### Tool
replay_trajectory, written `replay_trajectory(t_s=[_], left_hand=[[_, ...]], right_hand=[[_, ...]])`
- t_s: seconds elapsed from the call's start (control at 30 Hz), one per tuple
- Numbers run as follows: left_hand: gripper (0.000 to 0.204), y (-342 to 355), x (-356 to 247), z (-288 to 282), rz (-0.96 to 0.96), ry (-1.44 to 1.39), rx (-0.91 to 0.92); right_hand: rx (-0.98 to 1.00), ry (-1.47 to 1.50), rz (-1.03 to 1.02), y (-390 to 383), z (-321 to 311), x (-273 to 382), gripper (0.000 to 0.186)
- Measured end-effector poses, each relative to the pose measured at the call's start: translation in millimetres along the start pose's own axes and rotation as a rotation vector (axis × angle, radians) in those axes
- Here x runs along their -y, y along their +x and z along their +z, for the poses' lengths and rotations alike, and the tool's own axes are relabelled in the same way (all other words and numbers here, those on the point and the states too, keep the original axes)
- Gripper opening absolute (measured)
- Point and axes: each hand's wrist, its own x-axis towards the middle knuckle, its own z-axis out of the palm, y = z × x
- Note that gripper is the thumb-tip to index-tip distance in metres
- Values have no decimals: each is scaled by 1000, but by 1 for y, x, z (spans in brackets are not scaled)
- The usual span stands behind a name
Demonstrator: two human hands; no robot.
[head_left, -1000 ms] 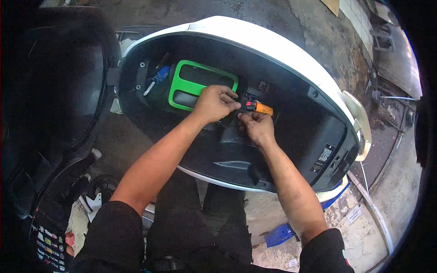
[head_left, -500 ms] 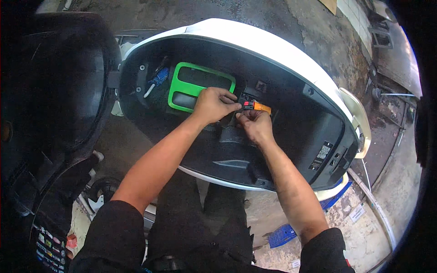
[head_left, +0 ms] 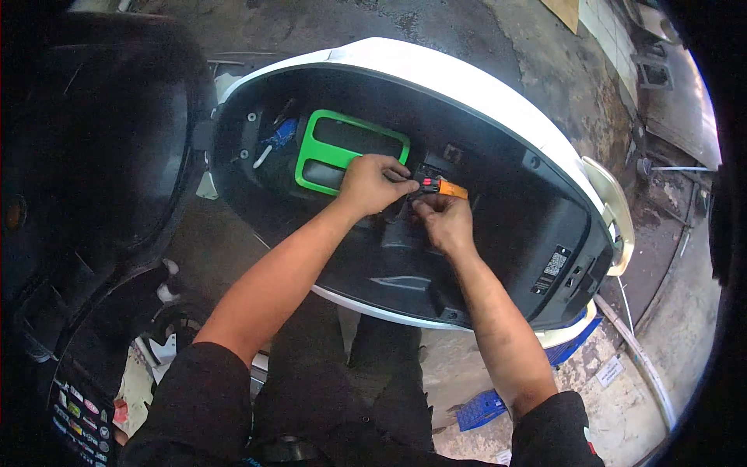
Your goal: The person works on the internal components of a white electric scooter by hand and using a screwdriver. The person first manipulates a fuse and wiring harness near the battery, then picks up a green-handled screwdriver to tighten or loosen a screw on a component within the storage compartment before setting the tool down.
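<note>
An orange plug connector (head_left: 453, 189) with a black and red end lies between my hands, over a recess in the black under-seat compartment (head_left: 513, 226) of a white scooter. My left hand (head_left: 373, 185) is closed, its thumb and forefinger pinching at the black and red end. From below, the closed fingers of my right hand (head_left: 447, 226) grip the orange part, and their tips are partly hidden. Just left of my left hand lies a bright green rectangular frame (head_left: 309, 148) with two openings.
A blue tool with a pale tip (head_left: 278, 138) lies in the compartment's left end. The raised black seat (head_left: 101, 148) stands at the left. A cream grab rail (head_left: 615, 206) edges the right end. Blue plastic pieces (head_left: 481, 410) lie on the floor.
The whole view has shifted slightly, so the scooter sits a little lower and further right. Both hands stay at the orange connector, with hardly any change in their grip.
</note>
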Motion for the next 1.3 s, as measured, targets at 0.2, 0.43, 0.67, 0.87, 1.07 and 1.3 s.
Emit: replay_trajectory(t_s=[0.2, 0.43, 0.67, 0.87, 1.07, 1.3], left_hand=[[30, -1, -3, -3, -41, -4, 1], [31, 1, 0, -2, -38, -32, 25], [30, 0, -3, -3, -63, 30, 18], [30, 0, -3, -1, -49, 33, 11], [30, 1, -1, -1, -68, -7, 22], [31, 0, -1, -3, -52, 36, 8]], right_hand=[[-98, -167, -64, -17, -9, 38, 26], [-85, -196, -153, -5, 1, 11, 26], [-75, -359, -309, -8, 7, 15, 26], [-73, -456, -344, -9, 10, 15, 29], [-121, -527, -331, -9, 13, 17, 26], [-112, -564, -318, -19, 4, 37, 21]])
